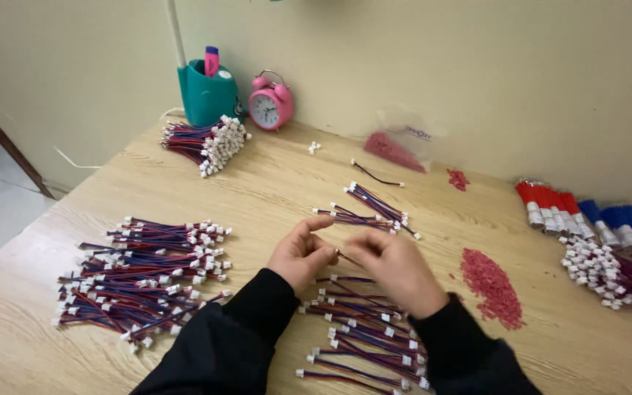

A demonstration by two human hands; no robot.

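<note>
My left hand (303, 252) and my right hand (398, 269) meet over the middle of a wooden table (272, 186). Between their fingertips they pinch a thin red and blue wire lead (345, 257). Directly beneath my wrists lies a loose spread of red-blue wire leads with white plug connectors (363, 336). A few more leads (374, 208) lie just beyond my fingers. Both arms wear black sleeves.
A big pile of finished leads (144, 278) lies at the left, a bundle (210, 143) by a teal pen holder (210, 91) and pink alarm clock (271, 102). Red small parts (491, 285) lie right, with a bag (396, 150), wire bundles (587, 212) and white connectors (597, 267).
</note>
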